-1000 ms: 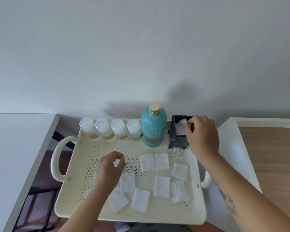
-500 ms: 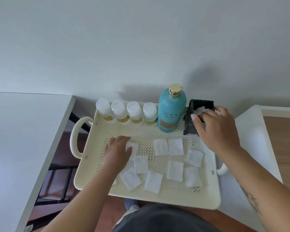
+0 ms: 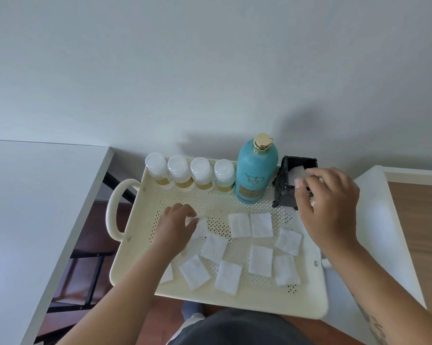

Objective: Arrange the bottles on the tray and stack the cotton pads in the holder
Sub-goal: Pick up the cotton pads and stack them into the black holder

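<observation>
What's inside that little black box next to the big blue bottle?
The black holder has white cotton pad showing at its open top. The right hand reaches over it and covers part of the opening, so how many pads are stacked inside cannot be seen.

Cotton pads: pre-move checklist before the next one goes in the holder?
1. Holder upright on the tray: ok, it stands in the far right corner beside the teal bottle.
2. Room left in the holder: cannot tell; white pads show at its open top, depth hidden.
3. Right hand clear of the opening: not ok, its fingers sit over the holder with a pad.
4. Left hand has the next pad: ok, fingertips pinch its edge.
5. Bottles lined up: ok, four small bottles stand in a row along the far edge.
6. Loose pads left: not ok, several lie on the tray.
</observation>
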